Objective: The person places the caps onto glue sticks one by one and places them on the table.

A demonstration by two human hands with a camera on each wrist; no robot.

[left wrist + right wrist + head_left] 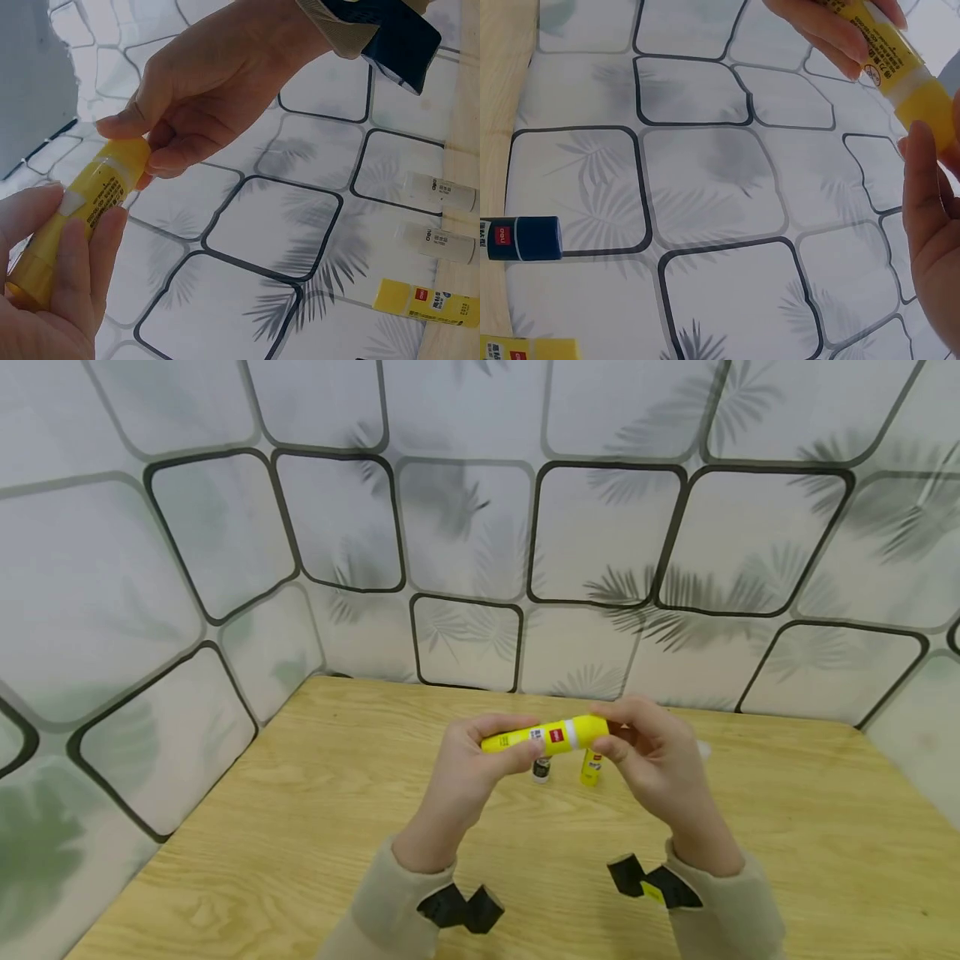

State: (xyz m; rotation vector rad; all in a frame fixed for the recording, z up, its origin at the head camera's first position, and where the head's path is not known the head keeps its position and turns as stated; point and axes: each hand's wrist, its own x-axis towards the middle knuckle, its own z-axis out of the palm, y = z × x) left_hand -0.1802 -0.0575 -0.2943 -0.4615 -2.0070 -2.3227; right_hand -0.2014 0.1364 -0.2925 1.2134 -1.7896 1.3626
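Observation:
A yellow glue stick with a white band and a red label is held up over the table between both hands, nearly level. My left hand grips its body, thumb along the near side; in the left wrist view the fingers wrap around it. My right hand pinches the yellow cap end between thumb and fingertips. Below it in the head view stand another yellow glue stick and a dark-labelled stick, both partly covered from above.
Two white glue sticks stand near the yellow one in the left wrist view. A dark-blue-capped stick shows in the right wrist view. The wooden table meets a patterned wall covering behind and at the left.

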